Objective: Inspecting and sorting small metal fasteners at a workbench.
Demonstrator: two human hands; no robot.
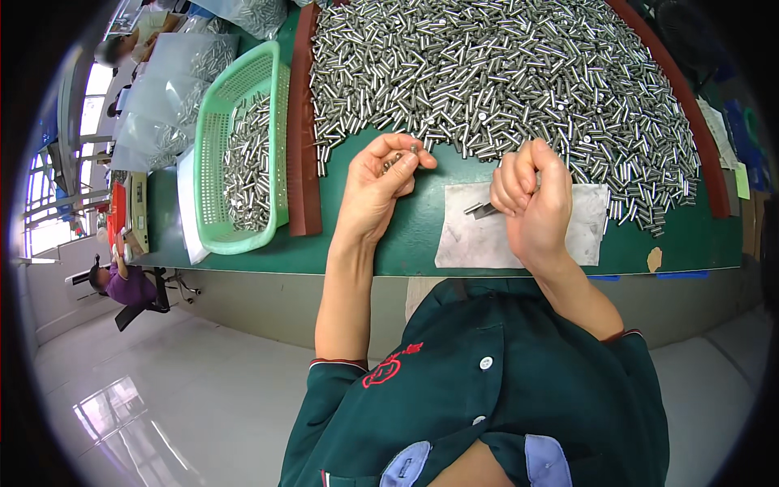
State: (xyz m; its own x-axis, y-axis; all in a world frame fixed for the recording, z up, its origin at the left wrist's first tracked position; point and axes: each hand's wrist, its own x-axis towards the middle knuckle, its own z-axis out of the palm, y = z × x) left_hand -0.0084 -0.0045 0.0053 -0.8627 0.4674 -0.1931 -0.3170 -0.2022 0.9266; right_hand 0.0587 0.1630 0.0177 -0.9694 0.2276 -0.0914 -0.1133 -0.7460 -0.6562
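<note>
My left hand (377,183) is closed over the green tabletop, holding a few short metal pins (391,162) between curled fingers and thumb. My right hand (535,195) is curled closed above a smudged white sheet of paper (454,243). From beneath its fingers pokes a slim dark metal piece (480,211) with a shiny end; its exact kind is hard to make out. Just beyond both hands spreads a huge heap of shiny cylindrical metal pins (503,73), its near edge close to my fingertips.
Dark red strips (304,154) border the heap at left and right. A green plastic basket (204,162) partly filled with pins stands left, near clear bags of pins (166,89) and a scale (136,211). A person in purple (130,286) sits farther off. A tan scrap (654,260) lies right.
</note>
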